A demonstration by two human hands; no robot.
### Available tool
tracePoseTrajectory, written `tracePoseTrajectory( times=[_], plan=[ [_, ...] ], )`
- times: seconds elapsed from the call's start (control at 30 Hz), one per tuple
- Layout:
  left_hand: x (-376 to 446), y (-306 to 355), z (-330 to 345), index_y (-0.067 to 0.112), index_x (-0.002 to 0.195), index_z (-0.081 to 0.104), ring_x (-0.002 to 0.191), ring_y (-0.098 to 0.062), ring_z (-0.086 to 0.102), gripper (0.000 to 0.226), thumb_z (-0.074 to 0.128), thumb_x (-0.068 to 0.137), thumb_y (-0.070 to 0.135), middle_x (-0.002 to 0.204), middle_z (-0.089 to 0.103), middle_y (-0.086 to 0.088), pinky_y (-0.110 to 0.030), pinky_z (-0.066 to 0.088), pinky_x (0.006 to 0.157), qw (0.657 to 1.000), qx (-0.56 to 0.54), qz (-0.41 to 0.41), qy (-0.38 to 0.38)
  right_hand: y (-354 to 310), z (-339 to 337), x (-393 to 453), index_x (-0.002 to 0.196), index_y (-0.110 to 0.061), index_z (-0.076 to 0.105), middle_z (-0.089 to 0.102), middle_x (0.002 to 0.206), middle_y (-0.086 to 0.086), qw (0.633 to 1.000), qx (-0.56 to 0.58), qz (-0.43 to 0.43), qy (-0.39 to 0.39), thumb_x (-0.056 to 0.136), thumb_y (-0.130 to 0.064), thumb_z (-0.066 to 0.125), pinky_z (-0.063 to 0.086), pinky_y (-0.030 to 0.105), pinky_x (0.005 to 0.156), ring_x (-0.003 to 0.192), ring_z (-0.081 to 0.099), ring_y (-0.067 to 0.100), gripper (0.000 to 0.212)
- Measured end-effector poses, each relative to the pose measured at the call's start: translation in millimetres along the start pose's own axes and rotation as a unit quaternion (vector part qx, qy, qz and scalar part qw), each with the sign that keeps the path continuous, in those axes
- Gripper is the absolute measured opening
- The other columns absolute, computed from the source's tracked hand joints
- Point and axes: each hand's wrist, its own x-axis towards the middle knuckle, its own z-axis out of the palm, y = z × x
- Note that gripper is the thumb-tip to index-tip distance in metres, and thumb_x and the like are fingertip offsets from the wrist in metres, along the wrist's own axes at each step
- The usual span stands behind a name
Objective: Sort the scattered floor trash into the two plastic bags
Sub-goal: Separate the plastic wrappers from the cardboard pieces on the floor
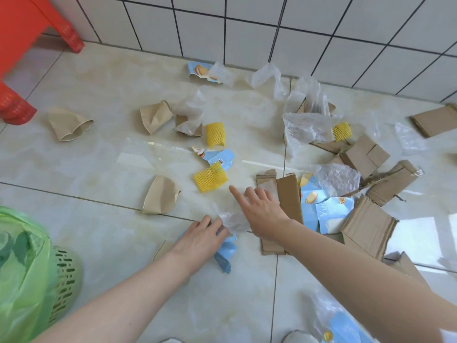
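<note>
Trash lies scattered over the tiled floor. My left hand (201, 237) is closed on a crumpled clear plastic scrap (231, 220), with a blue wrapper (226, 253) under it. My right hand (259, 206) is stretched out with fingers apart, index finger pointing toward a yellow foam net (210, 177), and holds nothing. A second yellow foam net (215, 134) and a third (342, 131) lie farther off. Crushed brown paper cups (160, 195) (68, 125) (155, 116) sit at the left. A green plastic bag (22, 276) lines a basket at the lower left.
Torn cardboard pieces (368, 224) and blue packaging (331, 212) pile up at the right, with clear plastic film (306, 127) among them. A red plastic stool (17, 105) stands at the far left. A white tiled wall (247, 26) closes the back.
</note>
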Motion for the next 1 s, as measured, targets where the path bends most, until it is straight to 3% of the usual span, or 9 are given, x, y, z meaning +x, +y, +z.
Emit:
tracePoseTrajectory(
  times=[0.13, 0.2, 0.3, 0.37, 0.43, 0.5, 0.63, 0.8, 1.0],
  plan=[
    [3.0, -3.0, -0.6, 0.018, 0.086, 0.062, 0.067, -0.021, 0.055, 0.065, 0.058, 0.027, -0.006, 0.084, 0.057, 0.0, -0.027, 0.044, 0.046, 0.999, 0.012, 0.008, 0.035, -0.3, 1.3, 4.9, 0.146, -0.019, 0.018, 0.038, 0.126, 0.012, 1.0, -0.001, 0.015, 0.007, 0.076, 0.0, 0.061, 0.035, 0.039, 0.096, 0.109, 0.041, 0.034, 0.085],
    [1.2, -4.1, -4.0, 0.019, 0.088, 0.06, 0.065, -0.02, 0.054, 0.065, 0.047, 0.028, -0.004, 0.084, 0.057, 0.002, -0.026, 0.041, 0.045, 0.999, 0.012, 0.007, 0.032, -0.2, 2.3, 4.5, 0.142, -0.019, 0.023, 0.042, 0.122, 0.012, 1.0, 0.007, 0.022, -0.001, 0.075, 0.003, 0.06, 0.033, 0.038, 0.095, 0.109, 0.041, 0.033, 0.079],
    [1.8, -10.3, 2.6, 0.023, 0.097, 0.048, 0.068, -0.017, 0.053, 0.076, 0.049, 0.028, -0.008, 0.084, 0.055, 0.006, -0.023, 0.04, 0.048, 1.0, -0.01, 0.0, 0.029, -0.5, 2.0, 2.3, 0.138, -0.017, 0.027, 0.05, 0.113, 0.011, 1.0, 0.004, 0.024, -0.001, 0.074, 0.005, 0.06, 0.033, 0.037, 0.092, 0.107, 0.041, 0.032, 0.075],
    [2.9, -13.0, 0.6, 0.024, 0.1, 0.044, 0.07, -0.017, 0.053, 0.078, 0.065, 0.033, -0.008, 0.084, 0.054, 0.008, -0.025, 0.047, 0.05, 0.998, -0.06, -0.008, 0.024, 1.2, 0.2, 0.2, 0.128, -0.013, 0.033, 0.053, 0.106, 0.01, 1.0, 0.002, 0.023, 0.004, 0.073, 0.007, 0.059, 0.032, 0.035, 0.082, 0.102, 0.042, 0.031, 0.064],
    [3.3, -15.3, -2.9, 0.022, 0.108, 0.045, 0.081, -0.021, 0.054, 0.063, 0.07, 0.055, 0.0, 0.091, 0.057, 0.004, -0.032, 0.052, 0.065, 0.99, -0.135, -0.021, 0.018, 5.6, -2.6, -1.2, 0.119, -0.01, 0.038, 0.055, 0.102, 0.009, 1.0, 0.014, 0.022, 0.011, 0.074, 0.007, 0.057, 0.027, 0.034, 0.075, 0.1, 0.043, 0.03, 0.052],
    [3.5, -18.3, -15.4, 0.016, 0.118, 0.046, 0.097, -0.025, 0.053, 0.045, 0.056, 0.075, 0.004, 0.104, 0.057, -0.002, -0.033, 0.046, 0.08, 0.977, -0.203, -0.057, -0.009, 11.7, -7.6, -2.3, 0.115, -0.009, 0.042, 0.055, 0.096, 0.009, 0.999, 0.024, 0.025, 0.022, 0.074, 0.009, 0.054, 0.025, 0.033, 0.073, 0.096, 0.043, 0.029, 0.046],
    [10.4, -23.1, -33.6, 0.007, 0.105, 0.05, 0.094, -0.033, 0.055, 0.024, 0.049, 0.081, 0.004, 0.099, 0.059, -0.011, -0.035, 0.041, 0.074, 0.966, -0.233, -0.107, 0.038, 24.2, -24.3, -3.2, 0.108, -0.01, 0.044, 0.043, 0.08, 0.006, 0.995, 0.06, 0.051, 0.054, 0.073, 0.01, 0.044, 0.026, 0.034, 0.072, 0.086, 0.032, 0.024, 0.04],
    [35.9, -39.5, -55.1, 0.008, 0.09, 0.049, 0.086, -0.037, 0.056, 0.01, 0.054, 0.082, 0.009, 0.09, 0.06, -0.012, -0.038, 0.04, 0.066, 0.957, -0.23, -0.143, 0.099, 49.0, -35.1, 4.1, 0.105, -0.013, 0.047, 0.058, 0.091, 0.005, 0.985, 0.098, 0.106, 0.094, 0.075, 0.0, 0.052, 0.028, 0.034, 0.071, 0.098, 0.045, 0.029, 0.033],
    [65.3, -56.1, -83.7, 0.016, 0.104, 0.048, 0.093, -0.034, 0.06, 0.023, 0.057, 0.083, 0.021, 0.095, 0.063, -0.006, -0.037, 0.044, 0.065, 0.965, -0.166, -0.185, 0.08, 87.7, -48.1, 7.3, 0.111, -0.007, 0.052, 0.052, 0.108, 0.01, 0.965, 0.147, 0.198, 0.094, 0.081, -0.014, 0.054, 0.031, 0.033, 0.076, 0.104, 0.042, 0.031, 0.031]
  ],
)
